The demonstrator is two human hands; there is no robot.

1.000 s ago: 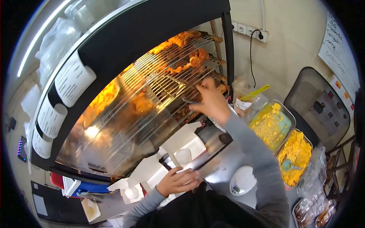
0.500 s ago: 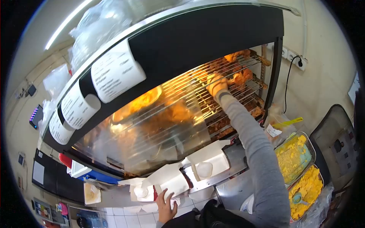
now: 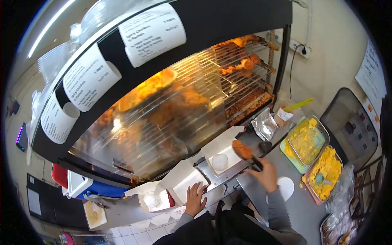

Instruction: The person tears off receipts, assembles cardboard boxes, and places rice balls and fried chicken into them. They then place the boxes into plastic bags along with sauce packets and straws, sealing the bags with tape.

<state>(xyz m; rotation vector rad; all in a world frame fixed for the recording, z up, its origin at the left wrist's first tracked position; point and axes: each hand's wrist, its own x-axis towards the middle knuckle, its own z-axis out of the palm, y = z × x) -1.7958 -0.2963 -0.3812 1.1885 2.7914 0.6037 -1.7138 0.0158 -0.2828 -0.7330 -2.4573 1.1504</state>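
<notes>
My right hand [image 3: 266,176] is closed around the dark handle of what look like tongs [image 3: 255,163]. At their far end is a browned piece of fried chicken [image 3: 242,149], above the right edge of an open white carton [image 3: 232,134] with a rounded white mound of rice [image 3: 220,162] in it. My left hand [image 3: 195,200] has its fingers spread over a middle carton [image 3: 185,175]. Left of it, another open carton holds a second rice mound [image 3: 152,199] and a red sauce sachet [image 3: 170,199].
Behind the cartons stands a lit glass warming cabinet [image 3: 163,118] with fried chicken on wire racks. To the right are two containers of yellow food, one tray [image 3: 326,171] holding a small scoop. A foil packet [image 3: 265,124] and a blue-and-white cooler box [image 3: 92,188] flank the cabinet.
My right hand has come out of the cabinet and down to the right carton, now with the tongs and chicken showing. My left hand has shifted right and up along the cartons.
</notes>
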